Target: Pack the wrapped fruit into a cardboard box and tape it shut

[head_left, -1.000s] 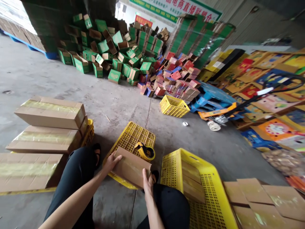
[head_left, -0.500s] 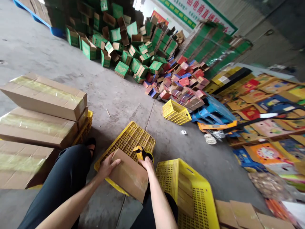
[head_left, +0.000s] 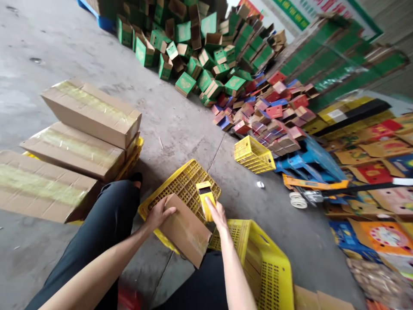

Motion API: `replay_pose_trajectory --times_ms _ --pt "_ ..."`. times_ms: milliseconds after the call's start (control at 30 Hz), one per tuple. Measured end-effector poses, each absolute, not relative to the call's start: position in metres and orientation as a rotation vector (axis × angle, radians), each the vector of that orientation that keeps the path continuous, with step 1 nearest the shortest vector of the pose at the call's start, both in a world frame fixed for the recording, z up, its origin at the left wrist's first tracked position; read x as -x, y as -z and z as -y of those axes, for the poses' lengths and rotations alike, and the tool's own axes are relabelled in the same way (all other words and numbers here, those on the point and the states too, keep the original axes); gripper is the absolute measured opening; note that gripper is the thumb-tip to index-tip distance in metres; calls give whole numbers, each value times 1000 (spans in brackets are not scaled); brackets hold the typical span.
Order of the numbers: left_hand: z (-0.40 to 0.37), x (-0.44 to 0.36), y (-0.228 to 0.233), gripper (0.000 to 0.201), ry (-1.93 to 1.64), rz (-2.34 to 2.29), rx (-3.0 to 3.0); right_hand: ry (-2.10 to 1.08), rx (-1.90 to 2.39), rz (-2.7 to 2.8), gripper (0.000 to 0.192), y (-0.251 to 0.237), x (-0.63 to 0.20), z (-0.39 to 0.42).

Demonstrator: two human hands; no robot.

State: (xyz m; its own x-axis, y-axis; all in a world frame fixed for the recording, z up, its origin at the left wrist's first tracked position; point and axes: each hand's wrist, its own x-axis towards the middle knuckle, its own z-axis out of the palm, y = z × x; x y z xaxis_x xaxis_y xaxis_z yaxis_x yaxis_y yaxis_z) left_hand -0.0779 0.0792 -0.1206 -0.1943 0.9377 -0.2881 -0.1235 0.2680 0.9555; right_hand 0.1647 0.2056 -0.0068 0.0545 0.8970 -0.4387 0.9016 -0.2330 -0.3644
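A small brown cardboard box [head_left: 185, 228] with clear tape across one end rests tilted on an upturned yellow crate [head_left: 180, 183]. My left hand [head_left: 160, 212] grips the far left end of this box, thumb on top and fingers over the edge. In my right hand [head_left: 217, 214] is a yellow tape dispenser [head_left: 205, 198] with a black part near its tip, held just above the box's far right side. My right fingers wrap around its body, partly hidden.
To the left, taped cartons [head_left: 90, 114] are stacked on a yellow crate. Another yellow crate [head_left: 274, 275] with flat cardboard inside stands at my right leg. Farther off are a yellow basket [head_left: 253, 155], a pallet jack [head_left: 314, 185] and heaps of green boxes [head_left: 185, 84].
My right hand has turned the tape dispenser and lifted it off the box's edge, so its yellow top now shows. The left hand keeps its hold. The view has shifted left.
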Motion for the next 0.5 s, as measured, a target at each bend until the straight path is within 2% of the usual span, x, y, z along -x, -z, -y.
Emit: replay_pose_trajectory --times_ms 33,133,200,367,500 --pt "-80 78 121 63 -1186 -1413 -817 1048 -2232 -1985 68 -3 -162 -198" --pt "-81 80 122 63 -1177 -1419 -816 1766 -2029 -1978 69 -23 -150 -167" --pt "-81 80 121 62 -1173 -1447 -815 1969 -1871 -1907 65 -26 -139 -149" --pt "-81 81 117 58 -1160 -1421 -820 2042 -1770 -1897 67 -21 -128 -133" --pt "-88 86 109 67 -1239 -1573 -745 2007 -1709 -1918 68 -16 -135 -139"
